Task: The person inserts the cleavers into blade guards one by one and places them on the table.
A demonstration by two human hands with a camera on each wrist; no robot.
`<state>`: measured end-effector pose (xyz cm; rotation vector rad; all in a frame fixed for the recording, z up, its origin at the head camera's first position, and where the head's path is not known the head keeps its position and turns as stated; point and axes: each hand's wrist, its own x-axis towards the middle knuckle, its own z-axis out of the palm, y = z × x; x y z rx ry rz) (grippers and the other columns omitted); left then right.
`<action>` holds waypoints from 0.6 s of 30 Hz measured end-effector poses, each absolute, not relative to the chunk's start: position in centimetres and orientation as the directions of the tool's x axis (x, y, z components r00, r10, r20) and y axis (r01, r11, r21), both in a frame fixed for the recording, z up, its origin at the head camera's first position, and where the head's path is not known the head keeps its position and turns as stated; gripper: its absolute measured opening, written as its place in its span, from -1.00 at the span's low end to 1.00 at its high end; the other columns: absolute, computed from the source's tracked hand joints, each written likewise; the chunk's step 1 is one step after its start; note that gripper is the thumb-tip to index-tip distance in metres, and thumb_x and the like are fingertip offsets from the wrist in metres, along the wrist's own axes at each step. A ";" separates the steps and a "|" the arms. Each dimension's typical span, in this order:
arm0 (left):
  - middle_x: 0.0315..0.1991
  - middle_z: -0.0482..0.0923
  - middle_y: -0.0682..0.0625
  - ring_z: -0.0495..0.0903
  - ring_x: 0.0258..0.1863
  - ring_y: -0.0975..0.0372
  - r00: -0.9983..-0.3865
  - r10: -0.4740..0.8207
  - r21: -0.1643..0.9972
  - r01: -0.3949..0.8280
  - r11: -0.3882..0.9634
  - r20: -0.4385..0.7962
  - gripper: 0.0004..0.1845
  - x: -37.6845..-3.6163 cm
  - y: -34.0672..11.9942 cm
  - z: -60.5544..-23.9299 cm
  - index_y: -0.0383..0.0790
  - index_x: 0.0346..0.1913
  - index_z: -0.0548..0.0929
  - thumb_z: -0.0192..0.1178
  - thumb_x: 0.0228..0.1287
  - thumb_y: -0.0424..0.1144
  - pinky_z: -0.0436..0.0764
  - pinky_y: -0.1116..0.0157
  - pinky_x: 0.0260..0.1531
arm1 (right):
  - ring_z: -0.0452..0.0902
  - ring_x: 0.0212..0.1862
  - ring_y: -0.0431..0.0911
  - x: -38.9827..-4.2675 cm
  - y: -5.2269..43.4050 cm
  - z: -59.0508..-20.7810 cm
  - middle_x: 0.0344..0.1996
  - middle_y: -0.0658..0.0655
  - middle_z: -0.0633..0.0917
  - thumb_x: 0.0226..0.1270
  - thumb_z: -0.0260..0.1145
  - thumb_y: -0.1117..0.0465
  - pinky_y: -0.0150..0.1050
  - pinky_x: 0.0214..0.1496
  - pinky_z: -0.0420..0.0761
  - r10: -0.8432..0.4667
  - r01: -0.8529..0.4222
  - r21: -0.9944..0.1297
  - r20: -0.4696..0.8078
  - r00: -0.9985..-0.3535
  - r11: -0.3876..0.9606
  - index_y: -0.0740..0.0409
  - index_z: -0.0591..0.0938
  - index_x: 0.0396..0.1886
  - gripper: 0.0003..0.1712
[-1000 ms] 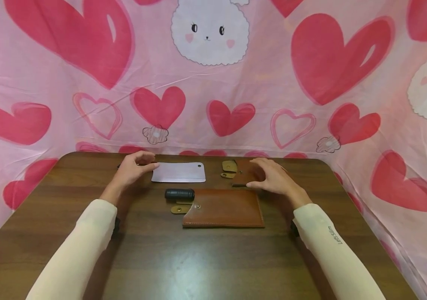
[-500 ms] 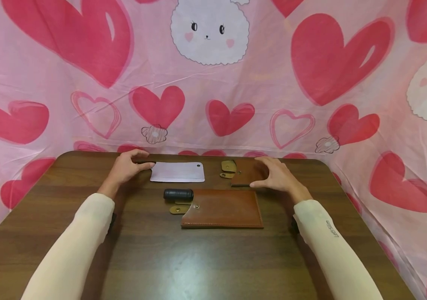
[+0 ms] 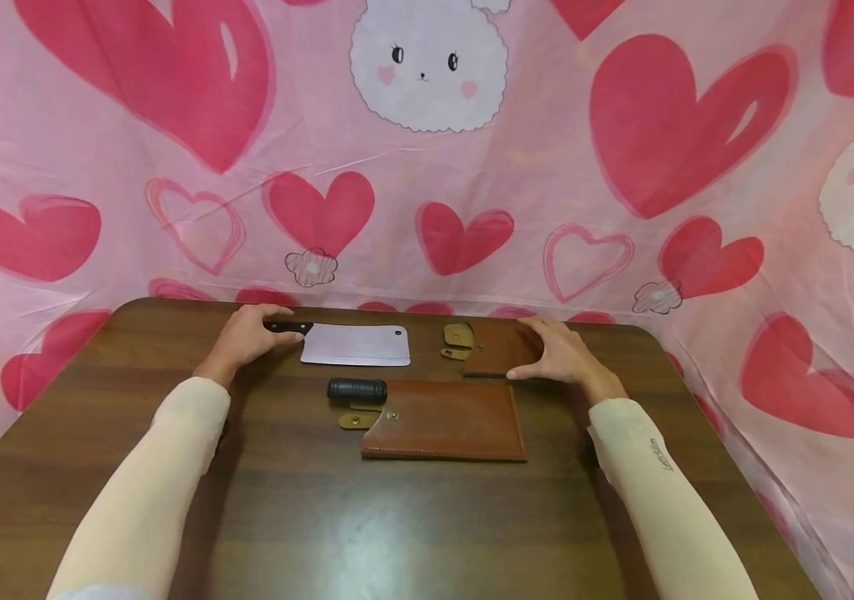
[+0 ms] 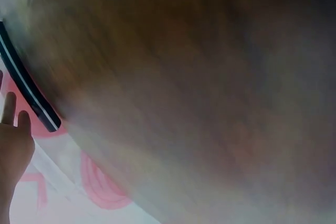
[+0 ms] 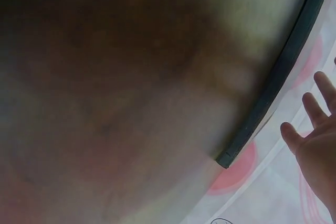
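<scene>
A cleaver with a broad pale blade (image 3: 356, 345) and a black riveted handle (image 3: 290, 327) lies flat near the table's far edge. My left hand (image 3: 245, 340) is at the handle's end, thumb and fingers apart around it; in the left wrist view the fingers are beside a dark bar with a silver line (image 4: 30, 85). A small brown leather sheath (image 3: 497, 350) with tan snap straps (image 3: 459, 335) lies to the right. My right hand (image 3: 563, 354) spans its right end with spread fingers; whether it touches is unclear. The right wrist view shows the hand beside a dark strip (image 5: 273, 87).
A larger brown leather sheath (image 3: 447, 421) lies nearer, with a black handle (image 3: 357, 389) sticking out on its left and a tan strap (image 3: 356, 422). The wooden table (image 3: 367, 529) has rounded far corners. A pink heart-print cloth (image 3: 397, 175) hangs behind and beside it.
My left hand has shifted left along the cleaver, from the blade's edge toward the handle's end, so more handle shows. My right hand has moved slightly right. The cleaver and sheaths stay put.
</scene>
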<state>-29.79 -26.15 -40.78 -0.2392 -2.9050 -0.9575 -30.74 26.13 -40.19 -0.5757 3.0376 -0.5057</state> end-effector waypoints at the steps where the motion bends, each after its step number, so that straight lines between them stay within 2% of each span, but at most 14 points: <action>1: 0.11 0.52 -0.23 0.42 0.06 -0.07 -0.985 0.125 0.580 0.169 0.797 0.115 -0.41 -29.9 -26.2 -40.7 -0.20 0.12 0.56 0.35 0.05 0.03 0.30 -0.14 0.13 | 0.12 0.38 0.16 -30.8 26.1 -40.1 0.37 0.14 0.26 -0.38 0.41 -0.51 0.35 0.29 0.05 -0.359 -0.353 -0.307 0.041 -0.933 0.884 -0.07 0.26 0.38 0.26; 7: 0.16 0.48 -0.24 0.41 0.07 -0.08 -0.983 0.150 0.557 0.182 0.810 0.104 -0.38 -30.4 -26.6 -41.0 -0.20 0.14 0.54 0.37 0.02 0.03 0.29 -0.14 0.14 | 0.03 0.42 0.20 -31.1 26.4 -40.2 0.42 0.19 0.17 -0.42 0.40 -0.53 0.39 0.28 0.00 -0.361 -0.339 -0.277 -0.034 -0.932 0.899 -0.06 0.19 0.42 0.34; 13: 0.12 0.51 -0.27 0.44 0.06 -0.12 -0.981 0.163 0.512 0.194 0.837 0.105 -0.39 -30.7 -27.0 -41.1 -0.23 0.13 0.55 0.37 0.03 -0.01 0.31 -0.11 0.14 | -0.05 0.45 0.21 -31.4 26.8 -40.5 0.46 0.20 0.07 -0.44 0.40 -0.54 0.45 0.25 -0.05 -0.355 -0.327 -0.250 -0.074 -0.932 0.911 -0.07 0.13 0.45 0.38; 18: 0.08 0.53 -0.30 0.38 0.16 -0.19 -0.985 0.158 0.496 0.169 0.852 0.064 -0.47 -30.8 -27.4 -41.1 -0.24 0.12 0.55 0.30 0.12 -0.04 0.01 -0.19 0.29 | -0.18 0.47 0.25 -31.7 26.8 -40.7 0.49 0.19 -0.04 -0.40 0.41 -0.51 0.50 0.21 -0.08 -0.345 -0.297 -0.289 -0.132 -0.929 0.910 -0.07 0.08 0.46 0.39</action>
